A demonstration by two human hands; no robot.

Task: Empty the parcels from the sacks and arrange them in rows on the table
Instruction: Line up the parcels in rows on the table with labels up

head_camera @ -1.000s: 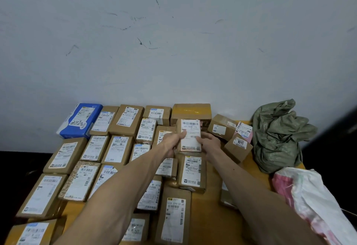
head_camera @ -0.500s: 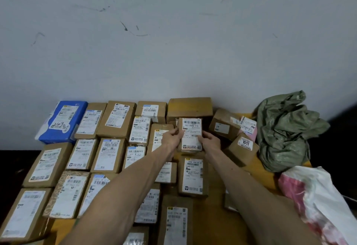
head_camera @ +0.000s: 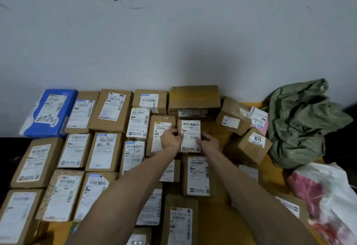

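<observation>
Head cam: L hand [head_camera: 171, 138], R hand [head_camera: 209, 142] still grip small parcel [head_camera: 190, 129], now lower

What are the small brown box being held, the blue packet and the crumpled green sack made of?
The small brown box: matte cardboard, apparently, paper label on top. The blue packet: soft plastic film, slightly shiny. The crumpled green sack: probably woven plastic, dull, creased.
</observation>
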